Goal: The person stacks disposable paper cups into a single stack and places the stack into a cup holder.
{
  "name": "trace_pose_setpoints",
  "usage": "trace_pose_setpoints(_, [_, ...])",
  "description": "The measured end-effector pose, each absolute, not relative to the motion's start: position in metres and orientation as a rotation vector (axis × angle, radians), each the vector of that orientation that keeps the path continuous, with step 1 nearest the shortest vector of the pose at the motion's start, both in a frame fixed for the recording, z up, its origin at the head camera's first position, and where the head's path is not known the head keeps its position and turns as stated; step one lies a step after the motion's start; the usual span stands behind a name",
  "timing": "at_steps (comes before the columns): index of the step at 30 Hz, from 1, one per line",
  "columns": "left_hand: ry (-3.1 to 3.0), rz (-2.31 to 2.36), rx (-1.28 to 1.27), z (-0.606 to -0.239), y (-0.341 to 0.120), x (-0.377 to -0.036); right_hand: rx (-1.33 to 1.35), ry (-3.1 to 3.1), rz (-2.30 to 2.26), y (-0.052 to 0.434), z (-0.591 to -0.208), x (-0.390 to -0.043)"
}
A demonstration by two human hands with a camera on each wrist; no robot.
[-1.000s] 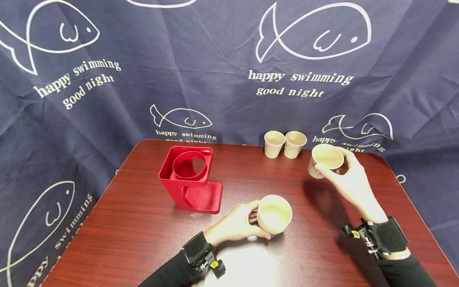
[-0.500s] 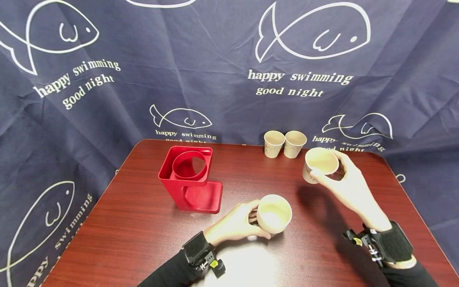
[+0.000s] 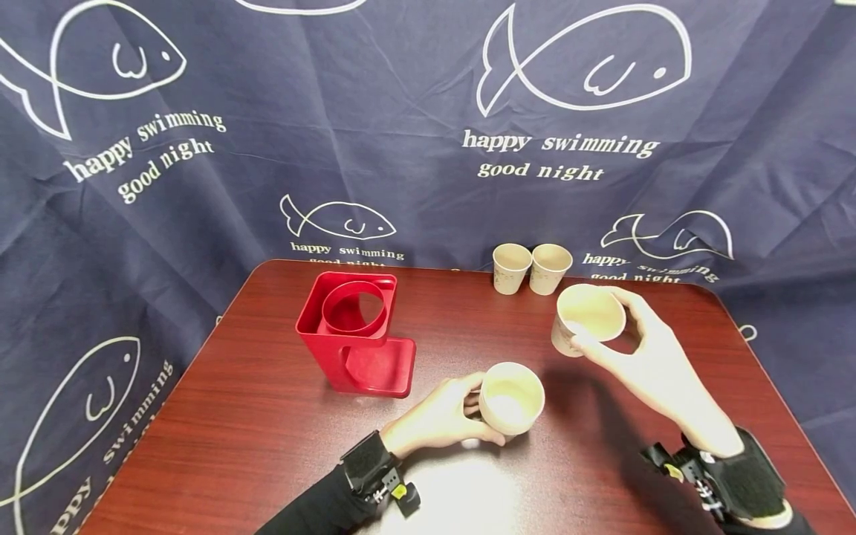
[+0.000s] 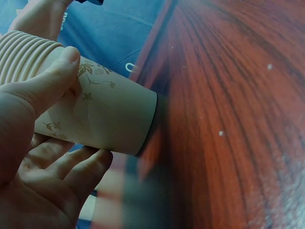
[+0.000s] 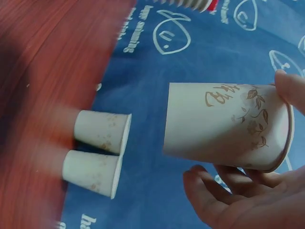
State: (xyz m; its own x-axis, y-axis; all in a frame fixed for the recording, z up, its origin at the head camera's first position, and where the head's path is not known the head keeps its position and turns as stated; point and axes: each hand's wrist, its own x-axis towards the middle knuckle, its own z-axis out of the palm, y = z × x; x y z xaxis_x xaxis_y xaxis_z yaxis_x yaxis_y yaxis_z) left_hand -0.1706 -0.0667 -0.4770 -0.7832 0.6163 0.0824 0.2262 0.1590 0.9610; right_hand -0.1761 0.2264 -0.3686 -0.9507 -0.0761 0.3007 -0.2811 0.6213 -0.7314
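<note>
Right hand [image 3: 652,360] up over the table [image 3: 267,423], and there's a single cup [image 3: 587,316] in it, pinched near the rim, thumb on the near side, fingers round the far side, base well off the wood. Down to the left hand [image 3: 441,417]: thumb and fingers wrapped round the stack [image 3: 512,399], mouth up, and the left wrist view gives us the ridge of nested rims. Whether the stack's base touches the table is hard to call.

Good form here would mean a light pinch, since these look like thin paper walls and a hard squeeze would likely buckle them. The cup leans a little, so levelling it looks worthwhile before any contact; the left hand does well to hold the stack square and steady, fingers below the rims.

Now the containers. The cup shows only its pale inside, and the stack's top one likewise: nothing seen in either. At the back edge, left back cup [image 3: 511,269] and right back cup [image 3: 550,270] stand upright, touching, floors out of sight. Over on the left, the red holder [image 3: 328,351], its ring [image 3: 339,306] with no cup in it, its foot [image 3: 381,369] bare.
</note>
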Motion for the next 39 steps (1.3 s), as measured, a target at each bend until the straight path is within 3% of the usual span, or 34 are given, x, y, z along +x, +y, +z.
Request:
trace_pose_setpoints(18, [2.113, 1.656, 0.798, -0.476, -0.068, -0.170, 0.477, -2.534, 1.400, 0.203, -0.340, -0.141])
trace_pose_setpoints(39, [2.142, 1.620, 0.850, -0.476, -0.068, -0.171, 0.728, -2.584, 1.371, 0.187, -0.346, -0.133])
